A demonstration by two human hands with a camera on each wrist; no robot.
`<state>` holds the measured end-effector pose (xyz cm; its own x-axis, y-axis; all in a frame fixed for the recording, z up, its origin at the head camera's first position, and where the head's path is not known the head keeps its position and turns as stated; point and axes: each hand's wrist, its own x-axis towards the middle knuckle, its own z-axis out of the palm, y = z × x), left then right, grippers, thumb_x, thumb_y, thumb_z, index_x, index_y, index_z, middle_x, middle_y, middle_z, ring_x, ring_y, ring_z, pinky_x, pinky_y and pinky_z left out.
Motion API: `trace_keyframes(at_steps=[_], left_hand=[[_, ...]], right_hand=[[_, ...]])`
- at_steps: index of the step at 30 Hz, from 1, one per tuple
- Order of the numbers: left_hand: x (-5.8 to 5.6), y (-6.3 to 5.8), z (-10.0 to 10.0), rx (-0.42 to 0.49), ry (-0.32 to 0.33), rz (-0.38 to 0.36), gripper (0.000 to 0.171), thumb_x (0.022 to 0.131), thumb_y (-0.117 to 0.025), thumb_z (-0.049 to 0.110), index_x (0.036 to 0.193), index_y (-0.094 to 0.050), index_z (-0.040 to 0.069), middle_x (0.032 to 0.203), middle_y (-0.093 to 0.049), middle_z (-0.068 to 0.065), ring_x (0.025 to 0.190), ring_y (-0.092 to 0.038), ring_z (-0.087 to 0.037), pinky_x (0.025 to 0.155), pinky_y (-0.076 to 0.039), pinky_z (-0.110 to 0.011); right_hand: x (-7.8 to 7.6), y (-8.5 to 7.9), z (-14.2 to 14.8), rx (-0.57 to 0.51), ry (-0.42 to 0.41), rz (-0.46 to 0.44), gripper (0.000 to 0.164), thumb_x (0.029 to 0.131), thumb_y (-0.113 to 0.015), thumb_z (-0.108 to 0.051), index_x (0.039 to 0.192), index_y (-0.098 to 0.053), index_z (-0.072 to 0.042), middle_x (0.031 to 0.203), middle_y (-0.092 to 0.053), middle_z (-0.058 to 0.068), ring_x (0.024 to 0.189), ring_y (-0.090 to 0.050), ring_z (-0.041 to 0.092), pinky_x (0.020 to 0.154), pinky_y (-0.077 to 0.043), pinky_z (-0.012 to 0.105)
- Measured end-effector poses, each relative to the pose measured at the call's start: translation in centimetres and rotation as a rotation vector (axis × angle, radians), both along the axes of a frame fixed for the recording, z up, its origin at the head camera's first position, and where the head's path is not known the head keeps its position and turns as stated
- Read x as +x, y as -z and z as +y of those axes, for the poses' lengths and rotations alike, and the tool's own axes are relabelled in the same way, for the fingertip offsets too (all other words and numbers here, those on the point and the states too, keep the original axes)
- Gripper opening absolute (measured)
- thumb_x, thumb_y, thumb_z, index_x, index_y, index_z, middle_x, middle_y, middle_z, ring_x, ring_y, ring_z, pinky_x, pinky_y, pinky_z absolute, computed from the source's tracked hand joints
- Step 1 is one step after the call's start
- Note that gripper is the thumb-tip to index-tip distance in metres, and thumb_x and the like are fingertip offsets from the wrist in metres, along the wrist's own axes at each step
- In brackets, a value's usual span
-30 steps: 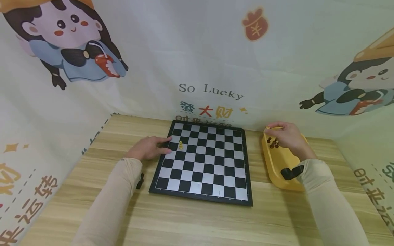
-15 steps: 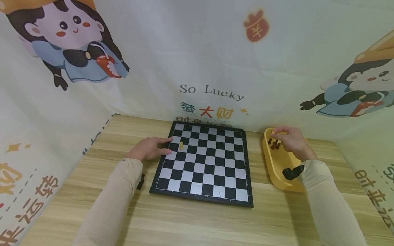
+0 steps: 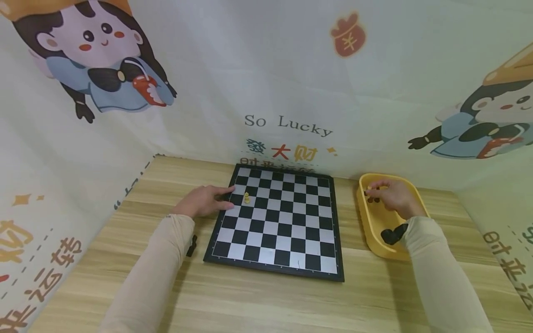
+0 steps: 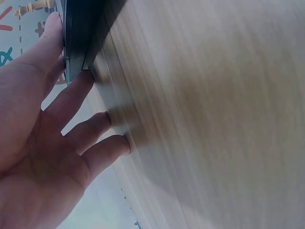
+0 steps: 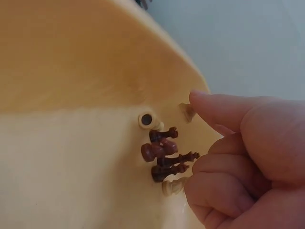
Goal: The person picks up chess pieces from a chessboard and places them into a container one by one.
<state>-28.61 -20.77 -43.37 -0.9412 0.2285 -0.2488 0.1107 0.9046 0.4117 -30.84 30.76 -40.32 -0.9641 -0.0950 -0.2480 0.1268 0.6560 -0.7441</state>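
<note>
My left hand (image 3: pixel 203 201) rests at the left edge of a black-and-white chessboard (image 3: pixel 276 215), its thumb and index finger touching the rim. In the left wrist view the fingers are spread, with the lower ones on the wooden tabletop (image 4: pixel 214 119). One pale chess piece (image 3: pixel 246 198) stands on the board near that hand. Over the yellow tray (image 3: pixel 366 231), my right hand (image 3: pixel 395 196) pinches a pale chess piece (image 5: pixel 187 112) by thumb and index finger, which partly hide it. Below it in the tray lie dark chess pieces (image 5: pixel 164 150) and another pale piece (image 5: pixel 148 119).
A printed cloth (image 3: pixel 200 83) hangs behind and beside the table. The board and the tray both stand near its back, with a strip of wooden tabletop (image 3: pixel 350 208) between them. A black strap piece (image 3: pixel 391 236) shows at the right wrist, above the tray.
My right hand has come down and slightly toward me, bringing the pale chess piece from the tray's far rim to just above the dark pieces. The left hand stays at the board.
</note>
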Motion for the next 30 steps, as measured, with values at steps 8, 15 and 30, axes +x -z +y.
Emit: trace_keyframes(at_steps=[8, 15, 30], left_hand=[[0.0, 0.2, 0.2, -0.001, -0.003, -0.005, 0.067, 0.097, -0.062, 0.055, 0.157, -0.039, 0.035, 0.163, -0.039, -0.017, 0.151, -0.031, -0.048, 0.123, -0.030, -0.063], [-0.1, 0.0, 0.2, -0.003, 0.005, -0.001, 0.067, 0.097, -0.062, 0.054, 0.157, -0.039, 0.034, 0.162, -0.040, -0.017, 0.151, -0.032, -0.047, 0.123, -0.030, -0.062], [0.0, 0.0, 0.1, -0.001, -0.012, 0.001, 0.067, 0.097, -0.063, 0.054, 0.157, -0.039, 0.036, 0.162, -0.040, -0.016, 0.151, -0.032, -0.047, 0.123, -0.030, -0.062]], right_hand=[[-0.1, 0.5, 0.6, 0.018, -0.032, -0.045, 0.039, 0.101, -0.064, -0.026, 0.127, -0.060, 0.003, 0.089, -0.069, -0.004, 0.046, -0.034, 0.005, 0.047, -0.035, 0.023], [-0.1, 0.3, 0.8, 0.004, -0.055, -0.066, 0.042, 0.100, -0.065, -0.026, 0.129, -0.059, 0.003, 0.081, -0.065, -0.007, 0.044, -0.031, 0.005, 0.046, -0.034, 0.024], [-0.6, 1.0, 1.2, -0.006, -0.055, -0.074, 0.046, 0.100, -0.065, -0.024, 0.135, -0.058, 0.005, 0.080, -0.069, -0.015, 0.043, -0.030, 0.005, 0.045, -0.032, 0.022]])
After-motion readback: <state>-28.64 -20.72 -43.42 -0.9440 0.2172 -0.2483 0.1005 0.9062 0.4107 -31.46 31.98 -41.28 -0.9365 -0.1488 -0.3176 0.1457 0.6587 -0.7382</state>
